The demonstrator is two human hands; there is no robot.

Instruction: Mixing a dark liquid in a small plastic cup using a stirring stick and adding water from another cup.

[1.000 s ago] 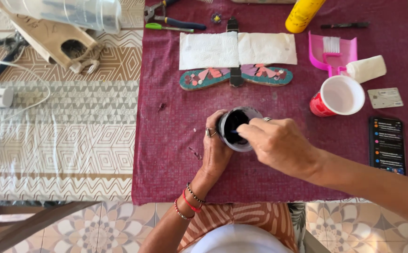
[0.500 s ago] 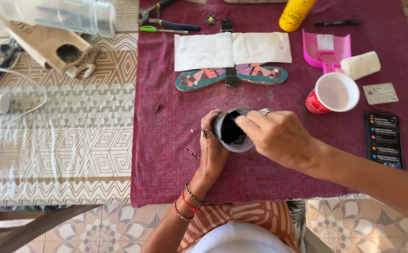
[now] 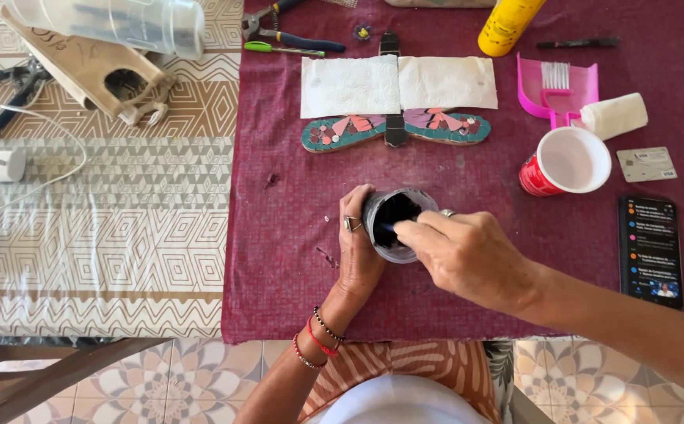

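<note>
My left hand (image 3: 360, 251) wraps around the side of a small grey cup (image 3: 391, 224) with a dark mix inside, standing on the maroon cloth (image 3: 279, 235). My right hand (image 3: 467, 255) is over the cup's rim, its fingertips pinched on a thin tool that dips into the dark mix; the tool is mostly hidden. Beyond the cup lies a mosaic dragonfly piece (image 3: 397, 128) in teal and pink, its upper wings covered by two white paper towels (image 3: 398, 83).
A red-and-white paper cup (image 3: 565, 161), a pink dustpan with brush (image 3: 558, 90), a roll of white paper (image 3: 613, 115), a card (image 3: 646, 164) and a phone (image 3: 650, 250) lie right. Yellow bottle (image 3: 508, 23), marker (image 3: 578, 42), pliers (image 3: 287, 35) at the back. A clear jug (image 3: 114, 22), cable and charger (image 3: 0, 165) sit left.
My right hand has shifted slightly over the cup, its fingertips moving inside the rim. My left hand keeps its hold on the cup.
</note>
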